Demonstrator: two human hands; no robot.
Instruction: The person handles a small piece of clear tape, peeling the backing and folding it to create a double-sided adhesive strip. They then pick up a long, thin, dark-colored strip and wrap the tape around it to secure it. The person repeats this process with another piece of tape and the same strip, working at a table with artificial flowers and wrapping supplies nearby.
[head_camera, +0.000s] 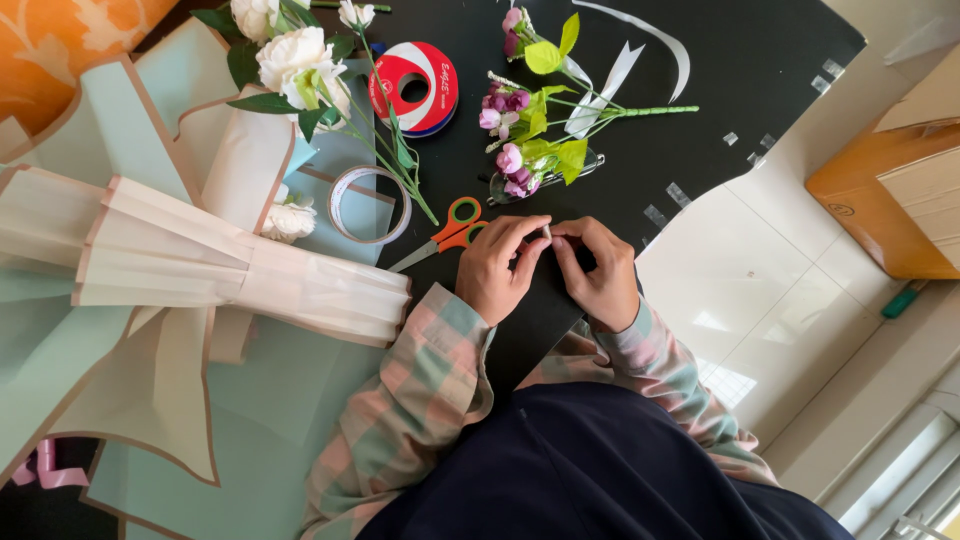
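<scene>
My left hand and my right hand meet over the black table, pinching a small pale piece, maybe tape, between their fingertips. Orange-handled scissors lie just left of my left hand. A clear tape roll sits further left. Purple artificial flowers with green stems lie beyond my hands. A pleated cream paper fan lies at the left on pale green wrapping sheets.
White artificial roses lie at the top left beside a red ribbon spool. White ribbon curls at the top. Several tape strips stick along the table's right edge. A wooden cabinet stands on the tiled floor at right.
</scene>
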